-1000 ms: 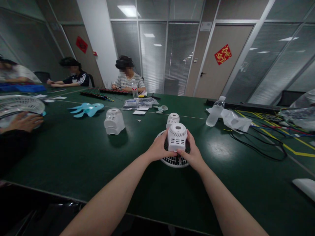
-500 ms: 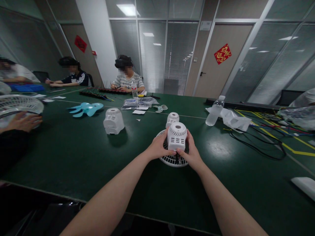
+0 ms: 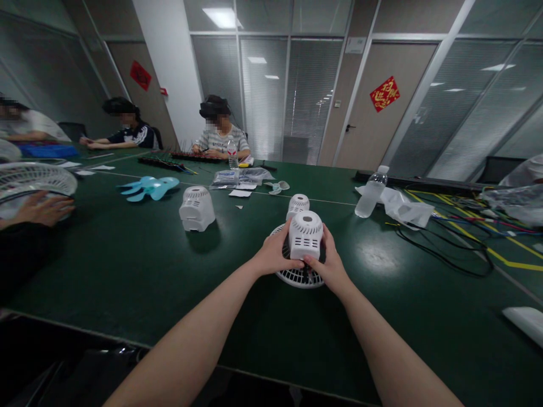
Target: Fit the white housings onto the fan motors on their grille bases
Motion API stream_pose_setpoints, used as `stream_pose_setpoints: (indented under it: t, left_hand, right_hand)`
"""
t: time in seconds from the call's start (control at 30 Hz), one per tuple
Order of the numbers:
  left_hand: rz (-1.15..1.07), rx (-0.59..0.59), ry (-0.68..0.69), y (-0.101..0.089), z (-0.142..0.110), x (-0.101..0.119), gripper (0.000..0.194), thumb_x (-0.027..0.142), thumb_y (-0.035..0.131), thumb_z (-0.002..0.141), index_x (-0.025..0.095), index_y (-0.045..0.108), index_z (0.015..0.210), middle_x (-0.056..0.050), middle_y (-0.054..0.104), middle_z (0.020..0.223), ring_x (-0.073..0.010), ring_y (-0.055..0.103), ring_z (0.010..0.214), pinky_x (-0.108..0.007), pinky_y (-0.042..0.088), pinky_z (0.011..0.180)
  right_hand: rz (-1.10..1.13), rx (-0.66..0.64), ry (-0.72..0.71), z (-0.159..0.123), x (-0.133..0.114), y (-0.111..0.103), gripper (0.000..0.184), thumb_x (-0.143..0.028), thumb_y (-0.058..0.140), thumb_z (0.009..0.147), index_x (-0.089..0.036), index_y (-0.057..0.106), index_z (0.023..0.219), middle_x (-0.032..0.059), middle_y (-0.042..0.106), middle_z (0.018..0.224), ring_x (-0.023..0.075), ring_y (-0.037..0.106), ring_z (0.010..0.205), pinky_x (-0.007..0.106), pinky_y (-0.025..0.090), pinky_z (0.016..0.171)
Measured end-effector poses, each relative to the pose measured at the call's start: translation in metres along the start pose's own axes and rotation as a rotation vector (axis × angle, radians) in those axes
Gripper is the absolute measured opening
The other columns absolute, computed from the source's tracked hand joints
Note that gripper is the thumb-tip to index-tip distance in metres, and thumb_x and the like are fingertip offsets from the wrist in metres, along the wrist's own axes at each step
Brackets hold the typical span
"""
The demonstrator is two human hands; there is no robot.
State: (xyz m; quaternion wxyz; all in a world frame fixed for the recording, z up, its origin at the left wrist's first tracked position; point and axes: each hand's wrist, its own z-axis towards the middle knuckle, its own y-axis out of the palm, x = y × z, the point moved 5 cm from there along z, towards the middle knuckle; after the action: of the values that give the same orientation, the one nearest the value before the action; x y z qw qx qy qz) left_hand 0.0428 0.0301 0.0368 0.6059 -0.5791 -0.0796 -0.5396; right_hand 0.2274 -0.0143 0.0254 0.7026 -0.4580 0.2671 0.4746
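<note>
At the lower centre of the frame, the left hand [image 3: 271,255] and right hand [image 3: 333,265] hold a white vented cover [image 3: 306,230] between them, fingers along its sides and thumbs meeting at its near lower edge. It sits upright over a round grille [image 3: 299,279] on the green table [image 3: 148,260]; how the two join is hidden. The cover looks like light, stiff plastic, rather smooth, so the flat sides seem the best hold; the grille's thin ribs could bend or crack if pressed, and its outer rim looks a safer grip.

Just beyond is a smaller-looking white cover [image 3: 298,203]. Left of centre stands another white cover [image 3: 197,209], well apart. At the left edge, a co-worker's hand [image 3: 44,209] rests on a large fan guard [image 3: 40,174]. Farther off lie blue fan blades [image 3: 148,187], a frosted bottle [image 3: 371,195] at right, and clear blades [image 3: 278,187].
</note>
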Motion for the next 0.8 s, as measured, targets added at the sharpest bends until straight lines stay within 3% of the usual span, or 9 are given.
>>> stream_pose_setpoints:
  t: [0.17,0.4,0.53,0.8]
  left_hand:
    - [-0.062,0.023,-0.045,-0.0004,-0.0006,-0.0038,0.102,0.049,0.083,0.068,0.025,0.031,0.153,-0.015,0.047,0.153,-0.0394,0.043,0.142,-0.062,0.033,0.117]
    - [-0.086,0.032,-0.037,-0.0044,-0.002,0.0026,0.101,0.051,0.08,0.071,0.026,0.029,0.154,-0.014,0.047,0.153,-0.0389,0.044,0.14,-0.062,0.035,0.115]
    - [-0.075,0.031,-0.022,-0.0042,-0.0028,0.0018,0.101,0.052,0.081,0.071,0.024,0.029,0.154,-0.014,0.047,0.153,-0.0381,0.046,0.14,-0.06,0.035,0.116]
    - [-0.009,0.017,-0.047,-0.0022,-0.0031,0.0021,0.098,0.057,0.078,0.072,0.024,0.033,0.153,-0.015,0.046,0.153,-0.0389,0.044,0.141,-0.062,0.032,0.117]
  right_hand:
    - [0.042,0.016,-0.014,-0.0003,-0.0009,0.002,0.101,-0.051,0.073,0.082,-0.028,0.012,0.159,0.012,0.03,0.165,0.0337,0.032,0.151,0.059,0.026,0.123]
    - [0.126,0.018,-0.015,-0.0003,-0.0031,0.0018,0.103,-0.052,0.073,0.082,-0.028,0.009,0.159,0.0147,0.036,0.161,0.0336,0.038,0.148,0.057,0.031,0.121]
    - [0.087,0.02,0.005,-0.0002,-0.0013,0.0014,0.108,-0.054,0.076,0.079,-0.027,0.009,0.159,0.0153,0.034,0.161,0.0349,0.037,0.148,0.06,0.028,0.122]
    - [0.021,-0.006,-0.047,-0.0005,-0.003,-0.0007,0.098,-0.052,0.072,0.083,-0.029,0.014,0.159,0.0109,0.029,0.165,0.0342,0.032,0.151,0.059,0.024,0.124]
